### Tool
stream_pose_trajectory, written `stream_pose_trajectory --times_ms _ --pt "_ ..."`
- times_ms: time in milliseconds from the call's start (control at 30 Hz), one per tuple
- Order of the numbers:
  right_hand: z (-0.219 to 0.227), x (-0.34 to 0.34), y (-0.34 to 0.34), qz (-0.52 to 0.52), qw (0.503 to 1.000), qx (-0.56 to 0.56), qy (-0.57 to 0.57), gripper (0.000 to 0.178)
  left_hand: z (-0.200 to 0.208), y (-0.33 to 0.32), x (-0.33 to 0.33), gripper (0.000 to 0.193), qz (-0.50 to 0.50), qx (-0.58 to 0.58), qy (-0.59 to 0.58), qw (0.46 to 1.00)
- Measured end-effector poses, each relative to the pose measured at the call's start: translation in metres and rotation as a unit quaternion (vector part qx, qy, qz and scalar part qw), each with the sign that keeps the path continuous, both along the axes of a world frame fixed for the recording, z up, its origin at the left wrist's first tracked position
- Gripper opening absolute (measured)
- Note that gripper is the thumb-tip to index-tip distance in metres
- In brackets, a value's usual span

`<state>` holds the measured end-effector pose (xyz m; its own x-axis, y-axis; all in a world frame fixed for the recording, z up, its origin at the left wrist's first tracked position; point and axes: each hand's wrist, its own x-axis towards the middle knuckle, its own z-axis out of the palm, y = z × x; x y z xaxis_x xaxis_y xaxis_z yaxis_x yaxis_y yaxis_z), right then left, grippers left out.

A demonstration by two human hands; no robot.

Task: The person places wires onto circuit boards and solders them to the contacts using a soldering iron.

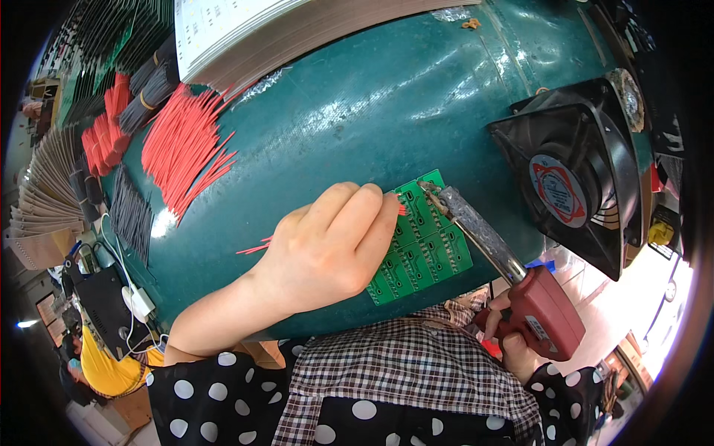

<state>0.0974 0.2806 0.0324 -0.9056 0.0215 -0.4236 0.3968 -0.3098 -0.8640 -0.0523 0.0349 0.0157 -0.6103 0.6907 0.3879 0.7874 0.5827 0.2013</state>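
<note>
A green circuit board (424,264), a panel of several small repeated sections, lies at the table's near edge. My left hand (320,241) is closed over the board's left side, fingertips at its far left part. Thin red wires (254,247) stick out behind that hand, and their red ends show by the fingertips; how many it pinches is hidden. With my right hand (506,331) I grip the handle of a dark red soldering gun (549,312). Its metal barrel slants over the board's right side, the tip near the far edge; whether it touches is unclear.
A black fan (569,178) stands on the right of the green table (357,126). Loose red wires (182,145) and dark wires (132,208) lie to the left, near bundled ones. Stacked panels (297,37) rise at the back. A person in yellow (111,368) is at far left.
</note>
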Motion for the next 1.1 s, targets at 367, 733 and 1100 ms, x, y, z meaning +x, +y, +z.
stream_pose_trajectory --times_ms 367,733,1100 --pt "-0.005 0.003 -0.001 -0.005 0.997 -0.002 0.076 0.062 0.007 0.005 -0.007 0.028 0.020 0.055 -0.067 0.996" --pt "-0.002 0.002 0.015 0.125 0.961 0.247 -0.005 0.044 0.002 0.012 -0.008 0.030 -0.009 0.021 -0.060 0.998" --pt "-0.014 0.014 0.022 0.206 0.893 0.397 0.057 0.031 0.002 0.014 -0.009 0.028 0.003 0.022 -0.070 0.997"
